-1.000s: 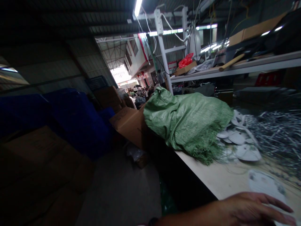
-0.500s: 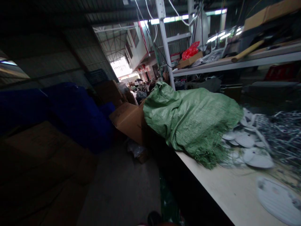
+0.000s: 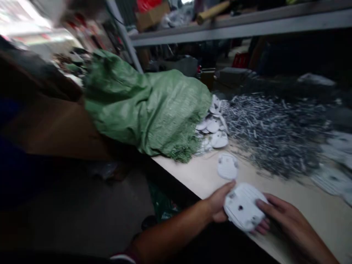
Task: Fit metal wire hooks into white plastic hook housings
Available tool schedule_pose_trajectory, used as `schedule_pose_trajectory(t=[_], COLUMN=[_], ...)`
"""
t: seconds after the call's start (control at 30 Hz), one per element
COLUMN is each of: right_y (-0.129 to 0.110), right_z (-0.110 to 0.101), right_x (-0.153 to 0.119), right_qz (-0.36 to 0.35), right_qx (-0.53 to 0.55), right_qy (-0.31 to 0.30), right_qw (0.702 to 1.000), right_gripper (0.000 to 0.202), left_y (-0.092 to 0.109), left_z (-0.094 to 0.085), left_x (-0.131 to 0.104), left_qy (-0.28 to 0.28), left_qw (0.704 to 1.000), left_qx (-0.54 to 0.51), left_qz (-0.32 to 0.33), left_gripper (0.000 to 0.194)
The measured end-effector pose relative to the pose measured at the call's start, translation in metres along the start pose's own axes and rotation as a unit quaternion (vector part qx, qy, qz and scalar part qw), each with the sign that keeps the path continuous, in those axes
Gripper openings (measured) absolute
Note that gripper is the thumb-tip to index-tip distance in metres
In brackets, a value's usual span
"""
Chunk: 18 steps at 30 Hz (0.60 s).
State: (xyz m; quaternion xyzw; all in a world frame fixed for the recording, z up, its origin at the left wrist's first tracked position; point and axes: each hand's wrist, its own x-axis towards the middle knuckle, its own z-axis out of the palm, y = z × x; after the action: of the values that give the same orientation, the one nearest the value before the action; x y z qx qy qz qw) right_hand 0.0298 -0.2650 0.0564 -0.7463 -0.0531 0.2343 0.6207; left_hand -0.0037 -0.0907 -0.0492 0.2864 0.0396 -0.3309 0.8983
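Where the sack point(image 3: 162, 110) (green, frayed) ends, white plates point(image 3: 212, 127) lie heaped.

Single head-worn view, looking forward and down across pale flat tabletop point(image 3: 192, 176); bare left hand point(image 3: 219, 203), bare right hand point(image 3: 284, 214) close.

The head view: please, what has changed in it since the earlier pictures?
The view has swung right. The left hand and right hand, both out of view just before, now hold a white plate between them. The green sack and a second white plate still lie on the table.
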Motion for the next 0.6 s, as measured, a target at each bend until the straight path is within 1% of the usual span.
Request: schedule_pose_trajectory(t=[0.03, 0.07, 0.1, 0.17, 0.2, 0.23, 0.27, 0.33, 0.4, 0.47, 0.53, 0.6], right_y=[0.006, 0.011, 0.015, 0.019, 0.019, 0.019, 0.018, 0.018, 0.021, 0.024, 0.026, 0.025], right_z=[-0.005, -0.008, -0.009, -0.009, -0.008, -0.008, -0.009, -0.012, -0.016, -0.018, -0.016, -0.009], right_x=[-0.003, -0.004, -0.003, 0.000, 0.002, 0.004, 0.006, 0.009, 0.013, 0.018, 0.023, 0.028], right_qz=[0.025, 0.046, 0.062, 0.074, 0.073, 0.067, 0.061, 0.045, 0.036, 0.025, -0.003, -0.039], right_qx=[-0.002, 0.005, 0.023, 0.060, 0.076, 0.084, 0.086, 0.078, 0.054, 0.018, -0.033, -0.099], right_qy=[0.006, -0.002, -0.025, -0.069, -0.082, -0.083, -0.076, -0.040, 0.003, 0.027, 0.030, 0.010], right_qw=[1.000, 0.999, 0.998, 0.993, 0.991, 0.991, 0.992, 0.995, 0.998, 0.999, 0.999, 0.994], right_gripper=[0.046, 0.049, 0.051, 0.055, 0.056, 0.057, 0.057, 0.060, 0.063, 0.065, 0.061, 0.053], left_y=[0.008, 0.016, 0.021, 0.027, 0.028, 0.029, 0.030, 0.034, 0.043, 0.054, 0.065, 0.075], left_z=[0.005, 0.009, 0.012, 0.017, 0.019, 0.020, 0.020, 0.017, 0.012, 0.007, 0.003, 0.002], left_x=[-0.008, -0.015, -0.021, -0.029, -0.033, -0.037, -0.040, -0.050, -0.060, -0.071, -0.080, -0.088], left_qy=[-0.026, -0.052, -0.077, -0.100, -0.104, -0.104, -0.103, -0.093, -0.073, -0.048, -0.023, 0.003], left_qw=[0.999, 0.996, 0.993, 0.988, 0.987, 0.987, 0.987, 0.987, 0.989, 0.992, 0.994, 0.994], left_qx=[-0.028, -0.055, -0.074, -0.096, -0.101, -0.105, -0.109, -0.119, -0.124, -0.117, -0.103, -0.091], left_qz=[-0.018, -0.036, -0.056, -0.067, -0.068, -0.065, -0.062, -0.051, -0.036, -0.014, 0.019, 0.054], left_gripper=[0.098, 0.095, 0.092, 0.086, 0.083, 0.081, 0.080, 0.077, 0.072, 0.067, 0.068, 0.075])
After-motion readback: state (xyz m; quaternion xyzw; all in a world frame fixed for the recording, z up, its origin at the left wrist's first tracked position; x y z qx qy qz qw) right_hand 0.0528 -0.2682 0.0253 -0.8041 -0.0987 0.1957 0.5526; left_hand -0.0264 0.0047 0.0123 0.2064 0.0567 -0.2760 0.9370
